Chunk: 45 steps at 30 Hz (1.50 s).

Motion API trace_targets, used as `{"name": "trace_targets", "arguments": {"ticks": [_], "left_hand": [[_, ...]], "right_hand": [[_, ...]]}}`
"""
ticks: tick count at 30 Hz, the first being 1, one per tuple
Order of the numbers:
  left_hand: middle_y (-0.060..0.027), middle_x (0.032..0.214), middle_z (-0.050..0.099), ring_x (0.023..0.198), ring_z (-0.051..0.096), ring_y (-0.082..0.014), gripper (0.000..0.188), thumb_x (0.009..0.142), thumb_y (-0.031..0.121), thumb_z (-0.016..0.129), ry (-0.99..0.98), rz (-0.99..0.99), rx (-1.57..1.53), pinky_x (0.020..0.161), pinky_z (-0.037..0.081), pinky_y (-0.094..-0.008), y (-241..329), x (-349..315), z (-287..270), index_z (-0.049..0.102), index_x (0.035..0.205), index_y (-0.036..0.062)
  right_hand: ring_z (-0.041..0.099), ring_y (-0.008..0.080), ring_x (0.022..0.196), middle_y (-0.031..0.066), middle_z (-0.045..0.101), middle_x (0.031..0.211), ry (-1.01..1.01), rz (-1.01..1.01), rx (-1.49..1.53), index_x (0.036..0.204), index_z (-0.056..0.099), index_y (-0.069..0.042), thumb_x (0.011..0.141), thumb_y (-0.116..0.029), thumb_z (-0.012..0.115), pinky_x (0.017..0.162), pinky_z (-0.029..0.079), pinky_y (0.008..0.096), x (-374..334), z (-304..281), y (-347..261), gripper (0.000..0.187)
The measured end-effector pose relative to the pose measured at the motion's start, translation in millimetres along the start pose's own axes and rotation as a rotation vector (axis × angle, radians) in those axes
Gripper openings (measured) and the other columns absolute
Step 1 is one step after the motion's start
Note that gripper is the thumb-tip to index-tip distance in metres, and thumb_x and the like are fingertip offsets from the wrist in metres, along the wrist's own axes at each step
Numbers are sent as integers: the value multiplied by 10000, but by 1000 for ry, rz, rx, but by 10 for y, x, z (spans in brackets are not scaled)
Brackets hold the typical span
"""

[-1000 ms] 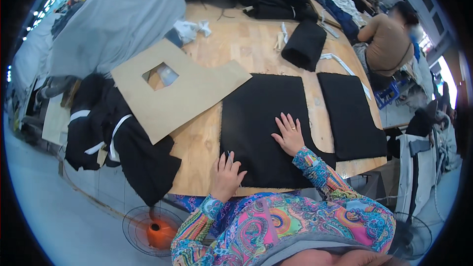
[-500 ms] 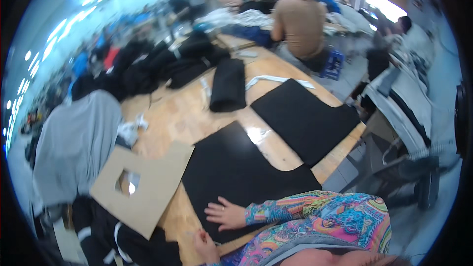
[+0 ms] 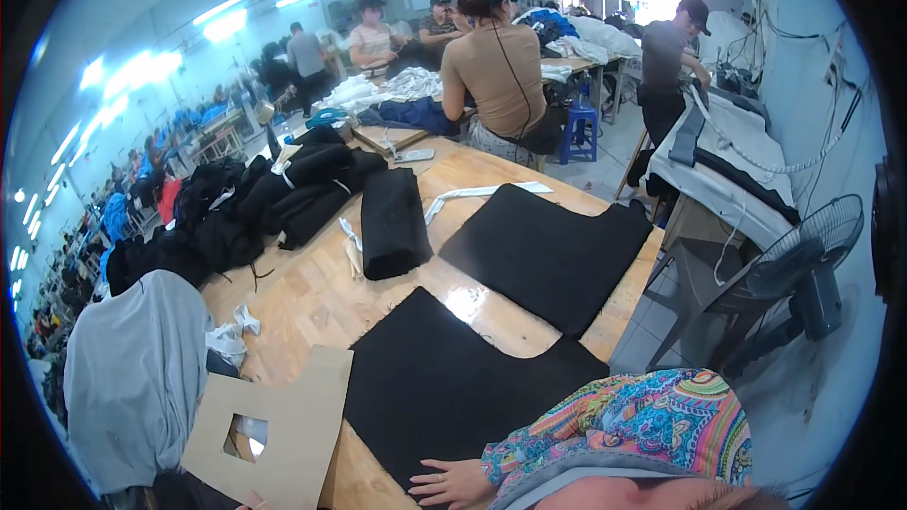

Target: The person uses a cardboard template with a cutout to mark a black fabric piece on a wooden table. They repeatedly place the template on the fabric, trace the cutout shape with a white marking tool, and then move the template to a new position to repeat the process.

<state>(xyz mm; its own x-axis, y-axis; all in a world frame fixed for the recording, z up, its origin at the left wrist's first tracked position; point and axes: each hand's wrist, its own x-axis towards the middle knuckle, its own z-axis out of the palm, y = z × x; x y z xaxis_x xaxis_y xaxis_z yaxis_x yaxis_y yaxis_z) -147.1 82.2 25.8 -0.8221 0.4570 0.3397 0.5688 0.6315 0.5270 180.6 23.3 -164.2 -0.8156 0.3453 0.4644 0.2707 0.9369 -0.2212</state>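
The black panel lies flat on the table, with a curved notch in its far right side. The right hand rests open on the panel's near edge, fingers spread and gripping nothing. Only a few fingers of the left hand show, to the panel's left beside the near edge of a cardboard sheet; whether they hold it, I cannot tell.

As far as can be judged, shaping and spreading are done for the black panel and for a second black piece, flat and similarly notched, beyond it to the right. A black roll beyond the panel is not opened out, and dark bundles farther off, to the panel's left, lie heaped. The cardboard sheet sits to the panel's left, not squarely over it. How much work is left cannot be told.
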Motion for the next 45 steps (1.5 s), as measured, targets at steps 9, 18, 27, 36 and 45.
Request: {"name": "trace_targets", "arguments": {"ticks": [9,18,27,36,45], "left_hand": [[-184,943,614,797,577,-333,213,866,184,630,-48,61,7,738,472,-403,72,240,463,548,941,2],[-182,938,595,832,573,-341,176,879,126,588,-7,120,-25,757,468,-406,104,434,655,548,978,-14],[-187,917,563,854,554,-350,142,919,99,527,132,558,-167,779,449,-408,471,472,-267,519,991,-23],[-194,1076,597,902,577,-215,269,912,-44,548,480,589,-1081,839,488,-350,1438,-696,-2094,349,766,63],[-116,1005,637,879,552,-141,311,848,-61,604,-369,95,-1387,844,455,-285,1113,-959,-1309,369,729,105]], "right_hand": [[206,336,1427,148,278,1514,28,-3,-28,1387,402,-91,896,-361,466,1107,123,626,-53,-68,51,564],[215,340,1420,158,291,1504,64,5,-32,1379,409,-76,881,-394,532,1106,136,619,-97,-91,46,604],[301,365,1363,163,350,1454,-180,160,338,1359,427,-83,812,-359,654,1085,197,592,297,-1072,-135,653],[355,294,1353,153,403,1437,668,667,481,1367,432,-17,848,-182,682,1106,299,390,229,-2530,950,599],[368,230,1315,86,345,1477,680,985,901,1469,304,-97,995,-467,392,1090,268,390,-854,-3641,1439,608]]}}
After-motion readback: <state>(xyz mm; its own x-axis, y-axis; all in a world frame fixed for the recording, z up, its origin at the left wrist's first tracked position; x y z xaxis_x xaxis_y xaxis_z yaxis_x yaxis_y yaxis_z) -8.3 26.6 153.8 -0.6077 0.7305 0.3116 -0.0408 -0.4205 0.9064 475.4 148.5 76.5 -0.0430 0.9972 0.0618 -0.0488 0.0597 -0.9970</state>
